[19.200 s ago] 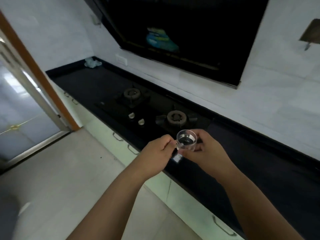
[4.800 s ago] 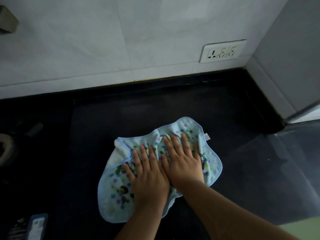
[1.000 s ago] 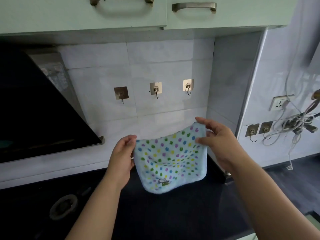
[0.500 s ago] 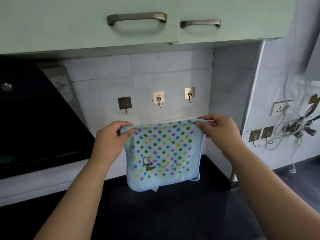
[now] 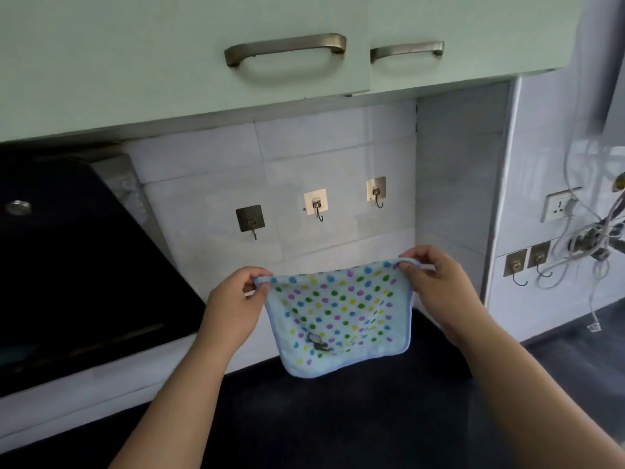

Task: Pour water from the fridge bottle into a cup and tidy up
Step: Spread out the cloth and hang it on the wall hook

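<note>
So, current state, big to small:

Upper cabinets (image 5: 169,62): pale green, across the top of the view, two metal handles (image 5: 285,49) side by side.

Range hood (image 5: 67,265): black slanted panel at left, one round knob near its upper edge.

Countertop (image 5: 338,418): dark, runs below the wall and under both forearms.

Backsplash (image 5: 304,157): white tile, carries three stick-on wall hooks (image 5: 316,206) in a row (left one looks darker, the other two pale). None has anything hanging on it.

Cloth (image 5: 338,316): light blue with coloured polka dots and a small printed figure low on it. Held up by its top edge, hanging flat in front of the backsplash, below the hooks and above the countertop, touching neither.

Left hand (image 5: 233,299): thumb and fingers pinched on the cloth's top left corner.

Right hand (image 5: 436,282): fingers clamped on the top right corner, edge stretched between the two hands.

Side wall at right: socket (image 5: 558,208) with a tangle of white cables (image 5: 595,238), two more hooks (image 5: 527,262) below it.
</note>
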Demonstrator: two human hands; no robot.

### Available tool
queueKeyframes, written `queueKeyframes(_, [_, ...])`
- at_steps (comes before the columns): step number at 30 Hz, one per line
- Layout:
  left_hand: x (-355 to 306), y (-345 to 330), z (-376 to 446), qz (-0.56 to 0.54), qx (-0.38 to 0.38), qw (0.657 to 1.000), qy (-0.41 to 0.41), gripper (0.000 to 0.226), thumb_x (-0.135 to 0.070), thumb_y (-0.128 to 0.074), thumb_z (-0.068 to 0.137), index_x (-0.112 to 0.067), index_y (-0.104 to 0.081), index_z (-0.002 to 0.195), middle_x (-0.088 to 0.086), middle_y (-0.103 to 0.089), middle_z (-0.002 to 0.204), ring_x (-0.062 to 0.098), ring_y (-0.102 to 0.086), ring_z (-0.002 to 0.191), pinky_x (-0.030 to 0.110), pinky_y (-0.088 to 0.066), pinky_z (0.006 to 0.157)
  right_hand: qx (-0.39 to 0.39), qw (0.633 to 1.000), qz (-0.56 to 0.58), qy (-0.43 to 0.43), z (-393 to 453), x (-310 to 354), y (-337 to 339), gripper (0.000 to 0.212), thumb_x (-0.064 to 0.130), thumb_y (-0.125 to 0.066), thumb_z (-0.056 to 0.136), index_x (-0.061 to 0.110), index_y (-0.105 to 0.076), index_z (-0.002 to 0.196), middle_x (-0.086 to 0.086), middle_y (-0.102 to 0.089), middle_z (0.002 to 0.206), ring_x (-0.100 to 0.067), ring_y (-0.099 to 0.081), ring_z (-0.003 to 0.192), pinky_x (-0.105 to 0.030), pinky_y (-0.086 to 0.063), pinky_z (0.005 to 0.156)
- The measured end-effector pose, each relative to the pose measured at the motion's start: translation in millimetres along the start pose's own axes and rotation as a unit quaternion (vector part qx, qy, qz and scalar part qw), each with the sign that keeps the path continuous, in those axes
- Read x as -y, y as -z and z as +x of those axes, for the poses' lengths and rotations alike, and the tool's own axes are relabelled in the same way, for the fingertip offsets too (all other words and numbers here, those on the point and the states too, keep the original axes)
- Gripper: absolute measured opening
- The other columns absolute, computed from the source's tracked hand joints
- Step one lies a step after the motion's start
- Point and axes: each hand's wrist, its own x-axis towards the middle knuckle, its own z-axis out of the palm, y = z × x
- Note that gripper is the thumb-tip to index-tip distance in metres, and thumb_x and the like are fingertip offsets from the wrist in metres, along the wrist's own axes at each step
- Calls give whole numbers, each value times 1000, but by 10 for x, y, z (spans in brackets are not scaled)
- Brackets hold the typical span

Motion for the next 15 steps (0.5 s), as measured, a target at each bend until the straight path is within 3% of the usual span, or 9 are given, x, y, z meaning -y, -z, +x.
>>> queueKeyframes(3, [79, -53, 36, 41, 7, 999, -23, 14, -18, -68, 100, -30, -72, 95, -5, -63, 113, 4, -63, 105, 10, -50, 88, -11, 993, -110, 34, 4, -137, -17, 7, 29, -63, 101, 33, -64, 95, 3, -60, 116, -11, -67, 93, -36, -59, 81])
queueKeyframes(6, [107, -113, 60, 56, 17, 998, -1, 9, -21, -64, 103, -28, -70, 100, -6, -59, 117, 3, -55, 108, 1, -39, 87, -6, 993, -119, 16, 87, -226, -44, 3, 35, -61, 101, 35, -61, 98, 6, -67, 104, -12, -67, 89, -38, -59, 78])
queueKeyframes(9, [146, -166, 105, -1, 27, 999, 33, 15, -27, -60, 105, -39, -63, 98, -10, -72, 104, 7, -69, 96, 31, -56, 89, 1, 991, -132, 11, 284, -245, -81, 8, 38, -56, 103, 31, -59, 107, 10, -67, 102, -10, -65, 90, -32, -53, 70])
queueKeyframes(11, [151, -189, 162, -37, 36, 998, 48, 15, -27, -56, 107, -41, -56, 104, -3, -73, 104, 16, -75, 91, 47, -62, 88, 5, 993, -119, 9, 441, -234, -107, 12, 36, -53, 105, 26, -55, 111, 7, -67, 101, -10, -65, 89, -28, -48, 64])
queueKeyframes(13, [128, -235, 226, -38, 40, 998, 42, 19, -21, -51, 109, -36, -57, 101, 1, -71, 104, 23, -76, 91, 55, -63, 85, 6, 996, -92, 13, 604, -238, -128, 13, 34, -54, 105, 24, -49, 111, 4, -67, 100, -10, -65, 86, -28, -47, 61])
queueKeyframes(15, [95, -316, 320, -21, 45, 999, 21, 37, -4, -46, 108, -28, -64, 85, -5, -67, 98, 28, -71, 97, 59, -61, 87, 8, 997, -74, 26, 770, -234, -141, 17, 32, -55, 105, 23, -42, 108, 2, -66, 94, -13, -65, 80, -30, -48, 59])
